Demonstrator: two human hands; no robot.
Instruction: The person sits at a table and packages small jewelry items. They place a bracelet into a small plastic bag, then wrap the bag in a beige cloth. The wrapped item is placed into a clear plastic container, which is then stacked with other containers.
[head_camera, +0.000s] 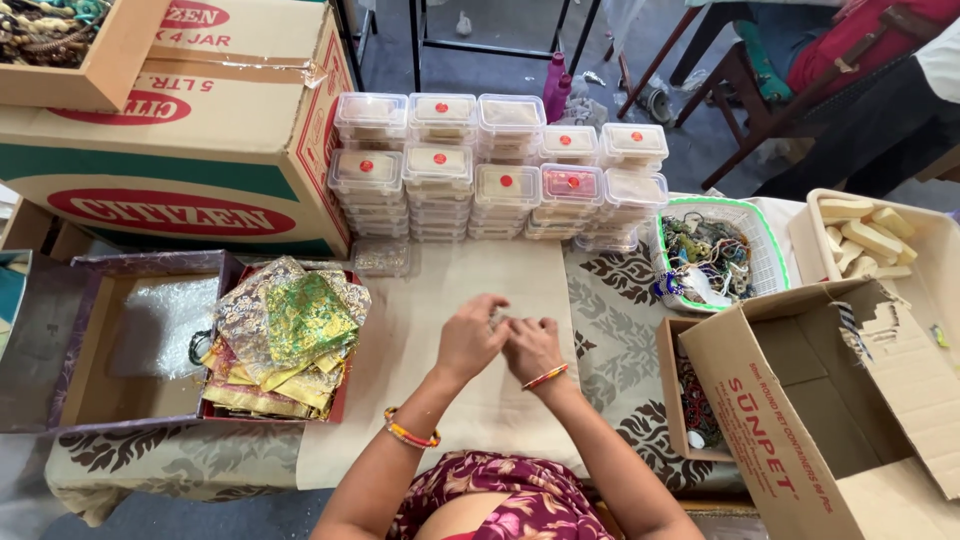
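My left hand (470, 335) and my right hand (533, 347) meet over the middle of a beige cloth (420, 330) on the table. Their fingertips pinch a small pale item (503, 319), too tiny to identify. Both wrists wear orange bangles. To the left lies a pile of shiny green and gold fabric pouches (285, 330) in a red box. Stacks of small clear plastic boxes (500, 165) with red dots stand behind my hands.
A white basket of tangled jewellery (712, 255) sits at the right, next to an open cardboard box (830, 400) and a tray of pale blocks (870, 235). Large cartons (170, 130) stand at the back left. An open purple box (100, 340) lies at the left.
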